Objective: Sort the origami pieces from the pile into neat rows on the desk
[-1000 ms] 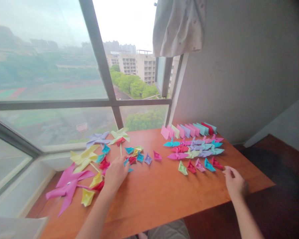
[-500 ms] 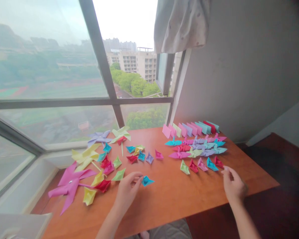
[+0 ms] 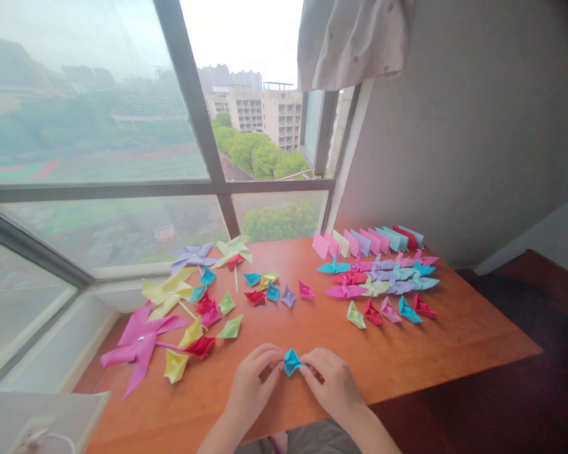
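Observation:
A small blue paper boat (image 3: 292, 362) is pinched at its two ends between my hands, close to the table's front edge. My left hand (image 3: 255, 383) grips its left tip, with thumb and fingers closed. On the right tip, my right hand (image 3: 332, 382) has its fingers closed too. To the right stands a row of paper boats, among them a green boat (image 3: 356, 314), a pink boat (image 3: 390, 310), another blue boat (image 3: 409, 309) and a red boat (image 3: 425, 306). Left of my hands lie loose boats, including a yellow boat (image 3: 175, 366) and a light green boat (image 3: 230, 327).
Behind the boat row are rows of paper cranes (image 3: 346, 290) and folded cards (image 3: 373, 242). Paper pinwheels, one of them magenta (image 3: 141, 340), lie at the left by the window. The wooden table (image 3: 435, 359) ends at the front and right.
My right hand has left the red boat at the row's end and come to the blue boat's right tip. My left hand has brought the blue boat slightly right and nearer.

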Demonstrator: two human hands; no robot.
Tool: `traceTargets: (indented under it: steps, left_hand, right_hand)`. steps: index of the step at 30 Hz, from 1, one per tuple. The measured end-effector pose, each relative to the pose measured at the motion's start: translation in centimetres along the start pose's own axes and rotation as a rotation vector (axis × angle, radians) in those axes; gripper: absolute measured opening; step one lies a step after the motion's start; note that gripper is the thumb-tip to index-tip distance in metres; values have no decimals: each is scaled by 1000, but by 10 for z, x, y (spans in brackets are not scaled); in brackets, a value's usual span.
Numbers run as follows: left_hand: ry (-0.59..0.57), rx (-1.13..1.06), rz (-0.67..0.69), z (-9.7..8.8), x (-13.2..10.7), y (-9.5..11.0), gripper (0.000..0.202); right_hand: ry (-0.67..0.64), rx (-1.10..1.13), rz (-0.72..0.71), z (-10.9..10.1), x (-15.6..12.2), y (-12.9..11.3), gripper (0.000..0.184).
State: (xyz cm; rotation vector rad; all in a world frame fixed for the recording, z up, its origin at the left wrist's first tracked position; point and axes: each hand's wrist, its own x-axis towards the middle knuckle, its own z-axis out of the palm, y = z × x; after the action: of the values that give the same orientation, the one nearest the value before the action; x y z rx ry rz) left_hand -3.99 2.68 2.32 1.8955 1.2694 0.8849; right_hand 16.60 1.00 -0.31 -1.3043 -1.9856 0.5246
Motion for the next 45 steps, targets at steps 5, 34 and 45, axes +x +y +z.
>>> traceTargets:
  steps: [5, 34, 45]
  left_hand:
    - [17, -4, -11, 0, 0, 2, 20]
    - [87, 146, 21, 5, -5, -7, 21]
    - [87, 176, 37, 5, -4, -8, 19]
  right_hand:
    - [27, 53, 30, 2, -2, 5, 19]
    - [690, -417, 740, -216, -61, 241, 46]
    - [667, -463, 711, -210, -61, 244, 47]
